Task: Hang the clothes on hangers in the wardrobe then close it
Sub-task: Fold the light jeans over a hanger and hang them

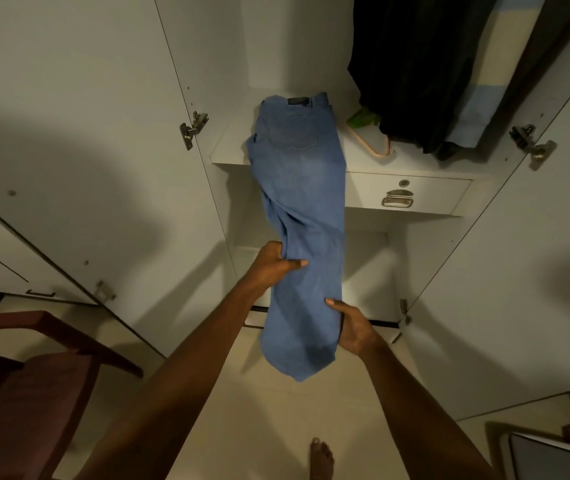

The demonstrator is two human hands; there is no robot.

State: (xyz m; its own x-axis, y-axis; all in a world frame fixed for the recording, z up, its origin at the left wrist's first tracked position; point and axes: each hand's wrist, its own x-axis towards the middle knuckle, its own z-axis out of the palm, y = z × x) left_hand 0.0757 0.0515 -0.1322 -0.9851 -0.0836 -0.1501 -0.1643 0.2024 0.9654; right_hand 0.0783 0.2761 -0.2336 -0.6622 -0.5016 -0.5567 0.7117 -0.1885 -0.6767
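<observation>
wardrobe (110, 98) fills the view, both doors swung wide, hinges showing left and right, so the shelf and rail side are open to reach. dark clothes (411, 71) hang far right, beside a striped cloth, their hems close over the shelf (231, 147). jeans (302, 209) lie folded lengthwise, legs together, waistband resting far back on the shelf while the legs hang over its front edge toward the person; that lets the shelf carry the weight as the legs are straightened, by my reading, before they go over a hanger. chair (44, 375) stands near left on the floor. drawer (411, 195) sits shut under the shelf, right of the jeans. hanger (377, 140), pale, lies flat on the shelf just right of the jeans, partly under the dark clothes, near enough to take up next. left hand (274, 263) grips the left edge of the legs, fingers curled into bunched denim, thumb on top. right hand (352, 327) clamps the right edge nearer the cuffs, thumb over the cloth, fingers behind.
</observation>
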